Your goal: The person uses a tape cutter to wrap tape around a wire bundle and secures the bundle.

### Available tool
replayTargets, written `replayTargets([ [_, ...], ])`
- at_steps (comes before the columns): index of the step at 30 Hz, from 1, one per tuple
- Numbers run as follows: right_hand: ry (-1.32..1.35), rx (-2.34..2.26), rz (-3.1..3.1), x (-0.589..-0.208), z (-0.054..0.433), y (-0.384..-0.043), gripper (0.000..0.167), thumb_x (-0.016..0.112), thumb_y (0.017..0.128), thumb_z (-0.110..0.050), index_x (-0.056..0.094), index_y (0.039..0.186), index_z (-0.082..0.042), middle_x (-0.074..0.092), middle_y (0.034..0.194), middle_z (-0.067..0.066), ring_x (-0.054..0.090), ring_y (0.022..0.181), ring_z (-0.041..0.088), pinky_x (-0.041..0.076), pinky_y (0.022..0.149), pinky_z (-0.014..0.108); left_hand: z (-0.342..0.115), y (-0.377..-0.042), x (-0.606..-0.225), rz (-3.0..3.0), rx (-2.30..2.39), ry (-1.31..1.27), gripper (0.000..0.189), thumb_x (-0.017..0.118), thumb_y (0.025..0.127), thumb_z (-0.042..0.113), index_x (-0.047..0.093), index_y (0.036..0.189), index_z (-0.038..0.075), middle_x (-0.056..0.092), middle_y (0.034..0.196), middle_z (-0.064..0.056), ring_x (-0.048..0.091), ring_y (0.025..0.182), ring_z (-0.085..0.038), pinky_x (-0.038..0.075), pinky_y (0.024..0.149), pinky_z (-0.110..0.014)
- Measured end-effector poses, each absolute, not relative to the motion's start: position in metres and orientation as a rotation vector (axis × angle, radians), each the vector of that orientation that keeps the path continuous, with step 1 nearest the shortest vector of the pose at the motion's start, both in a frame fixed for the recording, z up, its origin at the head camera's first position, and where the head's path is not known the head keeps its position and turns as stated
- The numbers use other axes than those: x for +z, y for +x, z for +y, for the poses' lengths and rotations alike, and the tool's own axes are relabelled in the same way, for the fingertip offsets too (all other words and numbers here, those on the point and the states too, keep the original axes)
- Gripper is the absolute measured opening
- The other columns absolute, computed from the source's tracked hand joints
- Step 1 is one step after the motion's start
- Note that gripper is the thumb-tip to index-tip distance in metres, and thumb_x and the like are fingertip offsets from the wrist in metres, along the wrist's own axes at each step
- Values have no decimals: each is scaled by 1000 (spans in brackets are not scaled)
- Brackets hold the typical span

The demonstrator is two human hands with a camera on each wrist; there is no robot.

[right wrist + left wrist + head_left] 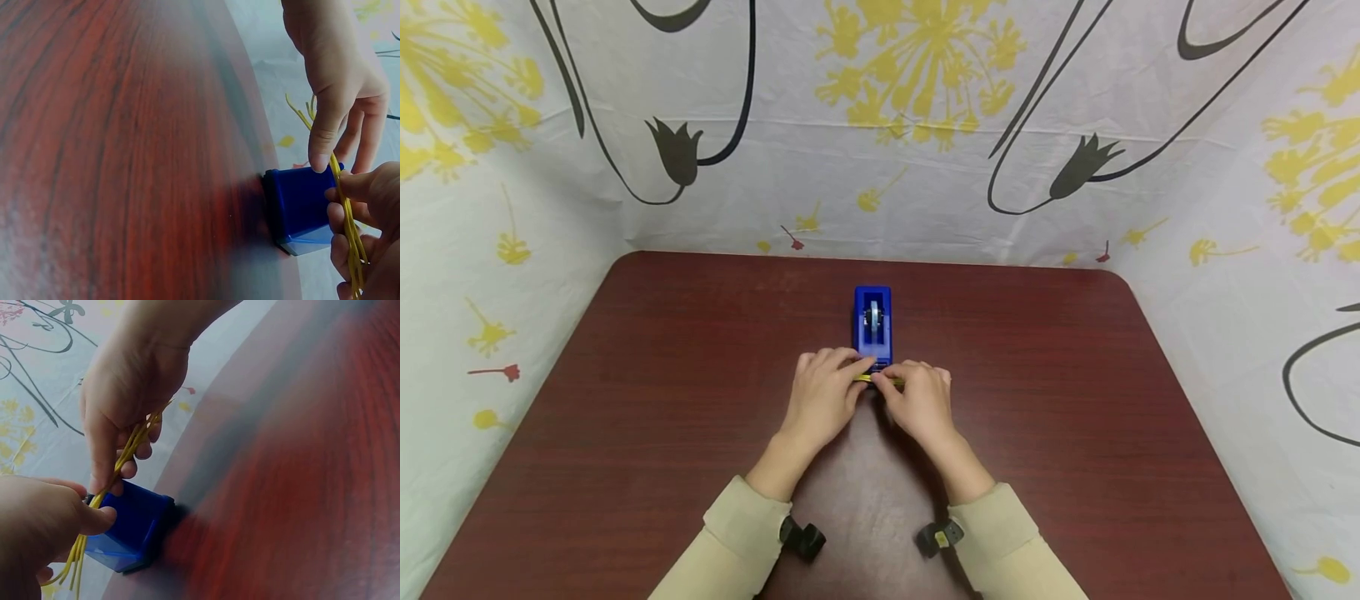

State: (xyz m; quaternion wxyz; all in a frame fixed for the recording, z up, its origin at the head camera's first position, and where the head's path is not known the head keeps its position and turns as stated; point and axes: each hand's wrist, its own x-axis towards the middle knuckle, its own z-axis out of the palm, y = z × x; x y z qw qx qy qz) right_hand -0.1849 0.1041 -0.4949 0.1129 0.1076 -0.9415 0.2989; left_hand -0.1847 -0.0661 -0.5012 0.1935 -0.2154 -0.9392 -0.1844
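Observation:
A bundle of thin yellow wires or cords (129, 450) runs between both hands; its exact material cannot be told. My left hand (822, 393) pinches one part of it between thumb and fingers, and loose strand ends (74, 565) stick out past that hand. Close beside, my right hand (925, 400) pinches the bundle (351, 244) too, its fingers curled behind the strands. Directly in front of the hands stands a blue tape dispenser (873, 325) with a roll of clear tape (873, 318). The fingers hide its near end in the head view.
The dark red-brown wooden table (647, 375) has rounded far corners. A white cloth (925, 192) with yellow and grey flower prints hangs behind and at the sides. Dark wrist cameras (805, 540) sit at the beige sleeves (1011, 533).

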Motion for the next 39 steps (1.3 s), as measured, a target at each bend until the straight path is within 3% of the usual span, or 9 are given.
replayTargets([
  [6,309,873,-2773,-495,104,-186,16,76,92,-27,83,93,-13,76,88,0,70,82,23,41,83,48,-66,-188,-498,-2661,-502,-623,37,83,86,21,76,122,23,72,116,1,66,98,-21,42,83,-40],
  [39,296,709,-2846,-494,108,-187,12,78,89,-27,84,85,-17,76,86,1,69,81,24,38,77,48,-66,-188,-498,-2729,-531,-582,42,82,87,25,73,128,26,71,122,2,66,103,-20,42,85,-41],
])
